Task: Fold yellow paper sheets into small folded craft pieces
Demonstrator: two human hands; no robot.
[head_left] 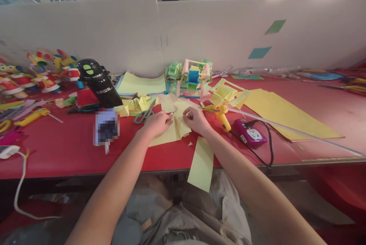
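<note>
Pale yellow paper (180,121) with a fold down it lies on the red table between my hands. My left hand (160,123) rests at its left side, fingers curled together and the tips against the sheet. On the other side, my right hand (197,120) pinches the paper between thumb and fingers. Green-handled scissors (143,115) lie just beyond my left hand. To the right of my right hand stands a yellow glue gun (219,114). A yellow paper strip (201,165) hangs over the table's front edge, below my right wrist.
A purple power socket (251,133) with a black cord and a long clear ruler-like strip (286,126) sit right. Yellow sheets (288,113) lie behind them. A paper-and-stick wheel model (193,79) stands at the back; a black bottle (98,83) and a blurred-out object (106,126) are left.
</note>
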